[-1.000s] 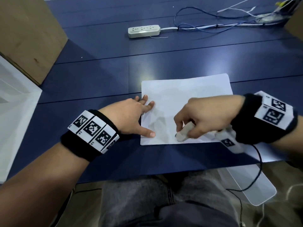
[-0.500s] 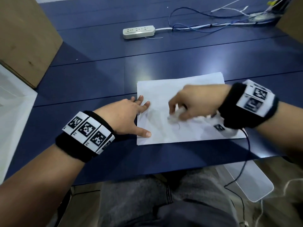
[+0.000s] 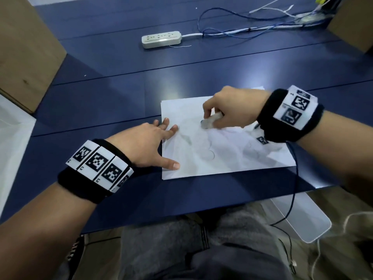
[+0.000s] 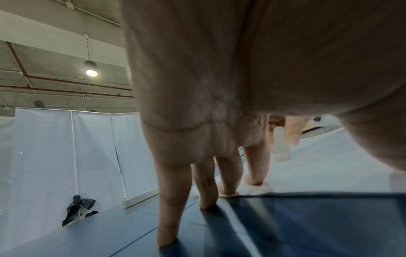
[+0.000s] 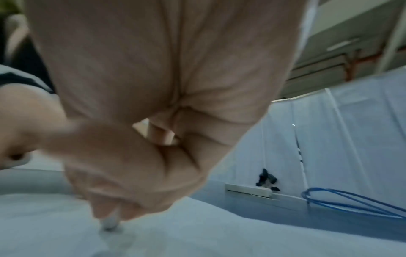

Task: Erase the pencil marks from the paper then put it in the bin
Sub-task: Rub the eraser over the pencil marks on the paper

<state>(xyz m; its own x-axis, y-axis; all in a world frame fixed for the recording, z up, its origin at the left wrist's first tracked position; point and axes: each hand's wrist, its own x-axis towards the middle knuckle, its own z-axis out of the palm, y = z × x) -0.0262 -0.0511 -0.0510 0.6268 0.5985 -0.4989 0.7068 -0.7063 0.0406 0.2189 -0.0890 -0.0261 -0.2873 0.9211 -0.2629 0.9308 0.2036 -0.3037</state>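
A white sheet of paper (image 3: 222,156) with faint pencil curves lies on the blue table (image 3: 121,93). My left hand (image 3: 149,144) lies flat with spread fingers, its thumb and fingertips pressing the sheet's left edge. My right hand (image 3: 228,112) grips a white eraser (image 3: 210,121) and presses its tip on the upper middle of the paper. In the left wrist view the eraser (image 4: 280,146) stands on the paper (image 4: 318,170) beyond my fingers. The right wrist view shows the eraser tip (image 5: 110,221) on the sheet (image 5: 175,231), blurred.
A white power strip (image 3: 161,39) with blue and white cables (image 3: 242,31) lies at the table's far side. Brown boxes stand at the far left (image 3: 24,53) and far right (image 3: 353,23). A white bin (image 3: 10,142) sits at the left; a clear lid (image 3: 302,219) below the table edge.
My right hand has rubbed the eraser away from me, from the sheet's near edge to its upper middle. The left hand has kept pressing the left edge.
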